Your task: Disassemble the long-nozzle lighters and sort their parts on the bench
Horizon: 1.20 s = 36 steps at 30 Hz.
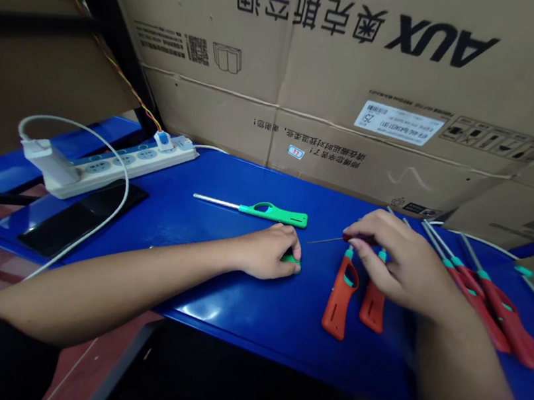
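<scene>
My left hand point(269, 252) rests on the blue table, fingers wrapped around a green lighter point(291, 264). Only its green end shows past the fingers; the rest is hidden. In my right hand point(392, 255) a thin screwdriver point(325, 241) with a dark red handle is pinched, its slim shaft pointing left toward that end, tip apart from it. Behind my left hand lies a green long-nosed gas lighter point(275, 214) with a metal tube. Below my right hand are two red gas lighters, one point(336, 304) nearer the middle and another point(372, 307) partly covered by the hand.
Several more red lighters point(512, 321) lie right of my right forearm. A white power strip point(121, 168) with plugs and a looping cable stands at left, beside a dark phone-like slab point(78, 218). A large cardboard box point(317, 67) walls off the back of the blue table point(231, 305).
</scene>
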{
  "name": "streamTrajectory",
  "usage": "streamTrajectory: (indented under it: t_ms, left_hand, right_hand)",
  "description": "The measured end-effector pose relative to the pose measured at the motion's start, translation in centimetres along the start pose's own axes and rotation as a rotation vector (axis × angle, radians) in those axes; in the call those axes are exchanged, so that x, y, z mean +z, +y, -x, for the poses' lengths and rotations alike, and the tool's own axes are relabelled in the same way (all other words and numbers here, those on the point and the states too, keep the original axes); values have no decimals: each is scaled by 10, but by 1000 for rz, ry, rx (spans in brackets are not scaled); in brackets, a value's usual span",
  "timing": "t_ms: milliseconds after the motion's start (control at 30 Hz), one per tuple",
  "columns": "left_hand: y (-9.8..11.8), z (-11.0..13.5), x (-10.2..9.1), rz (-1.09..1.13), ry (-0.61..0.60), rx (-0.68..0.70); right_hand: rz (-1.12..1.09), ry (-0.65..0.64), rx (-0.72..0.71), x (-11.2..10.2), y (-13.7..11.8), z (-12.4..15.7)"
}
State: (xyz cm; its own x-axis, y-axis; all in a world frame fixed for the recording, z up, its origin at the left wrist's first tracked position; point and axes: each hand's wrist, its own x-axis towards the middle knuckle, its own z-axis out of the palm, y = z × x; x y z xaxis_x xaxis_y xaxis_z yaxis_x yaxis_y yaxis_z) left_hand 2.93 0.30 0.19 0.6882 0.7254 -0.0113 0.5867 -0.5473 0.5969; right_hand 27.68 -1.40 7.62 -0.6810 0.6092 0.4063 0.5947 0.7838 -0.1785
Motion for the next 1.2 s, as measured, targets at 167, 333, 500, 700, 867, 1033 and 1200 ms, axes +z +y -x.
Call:
streamTrajectory:
  t_ms: [167, 333, 500, 700, 867, 1033, 1200]
  left_hand:
    - [-1, -2, 2, 8, 60, 21]
    - [2, -1, 0, -66, 112, 61]
    - [7, 2, -1, -239, 111, 100]
    - [10, -1, 1, -429, 49, 10]
    - [11, -3, 1, -514, 41, 12]
    - [16, 0, 0, -696, 26, 46]
    - [18, -5, -10, -856, -84, 93]
  right_hand:
    - [-6, 1, 33, 11, 16, 11]
    - [0, 37, 65, 2, 14, 15]
    - [-2, 45, 81, 2, 17, 16]
    - [-20, 23, 97, 7, 19, 17]
    - [9, 18, 84, 9, 18, 16]
    - [4, 23, 51, 10, 18, 15]
    - [-7, 22, 45, 11, 18, 15]
